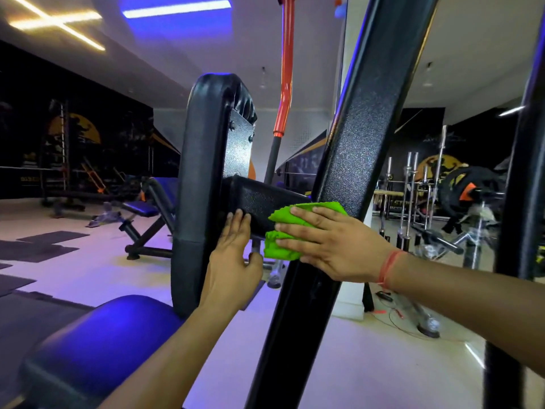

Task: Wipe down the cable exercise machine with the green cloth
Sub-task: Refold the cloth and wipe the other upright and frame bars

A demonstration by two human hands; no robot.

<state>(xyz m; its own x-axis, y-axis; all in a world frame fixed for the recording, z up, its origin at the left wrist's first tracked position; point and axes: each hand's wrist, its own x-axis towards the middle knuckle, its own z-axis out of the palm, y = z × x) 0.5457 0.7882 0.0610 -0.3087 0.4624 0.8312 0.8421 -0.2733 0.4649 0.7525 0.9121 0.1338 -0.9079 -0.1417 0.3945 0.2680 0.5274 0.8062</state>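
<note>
The cable machine fills the middle of the head view: a slanted black steel upright (354, 137), a short black crossbar (259, 199) and an upright black pad (203, 184) bolted to it. My right hand (330, 246) lies flat with straight fingers on a folded green cloth (280, 243), pressing it against the upright where the crossbar meets it. My left hand (233, 261) rests with straight fingers against the back of the pad and the crossbar's near end. A red and black bar (284, 84) hangs behind the pad.
A blue padded seat (97, 346) sits at the lower left under my left arm. Another black post (519, 202) stands at the right edge. Benches (147, 208) lie on the left floor, a mirror with barbell racks (436, 190) is on the right, and thin cables (395, 317) trail on the floor.
</note>
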